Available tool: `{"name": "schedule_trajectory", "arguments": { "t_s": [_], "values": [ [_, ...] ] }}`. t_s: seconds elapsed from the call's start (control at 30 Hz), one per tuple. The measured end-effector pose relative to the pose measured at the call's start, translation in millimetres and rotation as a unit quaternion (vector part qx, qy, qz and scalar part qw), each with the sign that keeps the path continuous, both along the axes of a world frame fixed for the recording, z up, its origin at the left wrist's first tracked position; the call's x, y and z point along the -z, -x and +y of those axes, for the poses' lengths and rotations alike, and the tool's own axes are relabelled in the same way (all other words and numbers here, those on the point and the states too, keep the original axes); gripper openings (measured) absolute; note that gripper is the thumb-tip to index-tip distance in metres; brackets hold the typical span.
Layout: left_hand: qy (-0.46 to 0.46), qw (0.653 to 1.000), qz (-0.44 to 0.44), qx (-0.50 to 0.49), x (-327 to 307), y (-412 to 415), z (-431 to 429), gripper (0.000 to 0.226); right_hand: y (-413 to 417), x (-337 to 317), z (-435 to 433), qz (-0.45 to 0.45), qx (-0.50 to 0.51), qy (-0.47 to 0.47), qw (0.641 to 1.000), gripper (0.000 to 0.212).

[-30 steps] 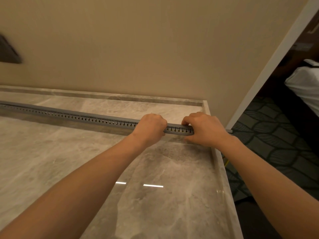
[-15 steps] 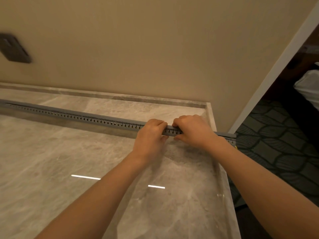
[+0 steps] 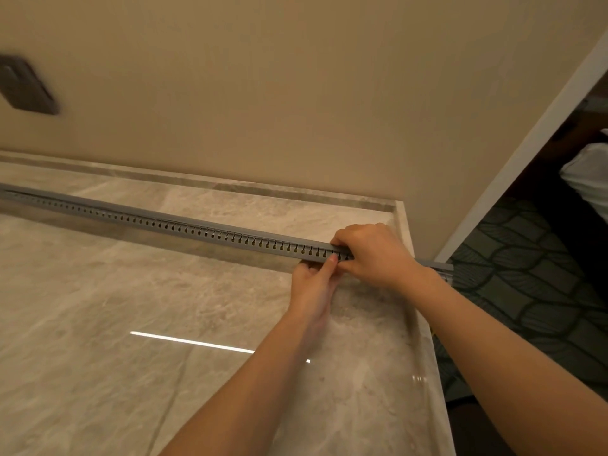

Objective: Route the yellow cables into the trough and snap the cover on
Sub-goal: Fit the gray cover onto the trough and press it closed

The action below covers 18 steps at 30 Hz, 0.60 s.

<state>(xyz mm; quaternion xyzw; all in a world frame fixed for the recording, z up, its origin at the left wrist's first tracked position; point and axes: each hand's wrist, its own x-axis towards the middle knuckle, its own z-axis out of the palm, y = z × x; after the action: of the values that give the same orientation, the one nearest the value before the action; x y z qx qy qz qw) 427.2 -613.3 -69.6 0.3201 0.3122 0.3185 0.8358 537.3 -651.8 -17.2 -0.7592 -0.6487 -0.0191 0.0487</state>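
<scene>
A long grey slotted trough (image 3: 184,225) with its cover on top lies across the marble counter (image 3: 98,324), from the far left to past the right edge. Yellow shows faintly through its side slots, so the yellow cables are mostly hidden inside. My right hand (image 3: 375,255) curls over the top of the trough near its right end, pressing on the cover. Just below it, my left hand (image 3: 312,284) sits against the trough's near side, its fingertips touching the slotted wall beside my right thumb.
A beige wall rises behind the counter, with a dark wall plate (image 3: 26,87) at the upper left. The counter's raised rim (image 3: 408,245) ends at the right, beyond which lie dark patterned carpet (image 3: 526,291) and white bedding (image 3: 589,179).
My left hand has slipped from on top of the trough down to its near side, under my right hand. My right hand has shifted slightly left along the cover. The view has swung left.
</scene>
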Motion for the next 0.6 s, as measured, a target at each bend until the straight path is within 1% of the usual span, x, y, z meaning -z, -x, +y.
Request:
{"name": "schedule_trajectory", "arguments": {
  "t_s": [0.1, 0.13, 0.17, 0.23, 0.27, 0.3, 0.4, 0.43, 0.53, 0.6],
  "values": [
    [-0.005, 1.000, -0.003, -0.024, 9.6, -3.4, -2.3, 0.032, -0.5, -1.0, -1.2, 0.022, 0.009, -0.003, 1.000, 0.027],
    [-0.008, 1.000, -0.003, -0.029, 11.4, -4.0, -2.6, 0.032, -2.7, -2.6, -1.7, 0.062, 0.016, 0.003, 0.998, 0.026],
    [-0.008, 0.999, -0.002, -0.032, 12.5, -4.5, -2.7, 0.032, -7.1, -4.5, -2.4, 0.127, 0.026, 0.018, 0.991, 0.025],
    [-0.008, 0.999, -0.001, -0.035, 14.3, -5.3, -2.8, 0.034, -19.2, -10.6, -3.6, 0.265, 0.047, 0.059, 0.961, 0.021],
    [-0.008, 0.999, 0.004, -0.037, 15.4, -5.8, -3.3, 0.035, -26.6, -12.5, -4.5, 0.296, 0.059, 0.079, 0.950, 0.021],
    [-0.009, 0.999, 0.011, -0.038, 16.5, -5.8, -3.5, 0.035, -33.6, -12.8, -5.4, 0.299, 0.075, 0.098, 0.946, 0.027],
    [-0.010, 0.999, 0.016, -0.042, 18.8, -6.4, -3.9, 0.035, -44.8, -6.5, -9.2, 0.280, 0.114, 0.155, 0.941, 0.058],
    [-0.010, 0.999, 0.014, -0.042, 19.3, -6.4, -3.6, 0.035, -44.8, -4.0, -10.7, 0.287, 0.116, 0.159, 0.938, 0.061],
    [-0.013, 0.999, 0.006, -0.041, 21.2, -5.4, -3.5, 0.032, -45.4, -2.8, -13.6, 0.316, 0.117, 0.145, 0.930, 0.058],
    [-0.017, 0.999, -0.001, -0.041, 21.8, -4.7, -4.0, 0.030, -46.0, -4.1, -12.9, 0.319, 0.117, 0.144, 0.929, 0.063]
  ]
}}
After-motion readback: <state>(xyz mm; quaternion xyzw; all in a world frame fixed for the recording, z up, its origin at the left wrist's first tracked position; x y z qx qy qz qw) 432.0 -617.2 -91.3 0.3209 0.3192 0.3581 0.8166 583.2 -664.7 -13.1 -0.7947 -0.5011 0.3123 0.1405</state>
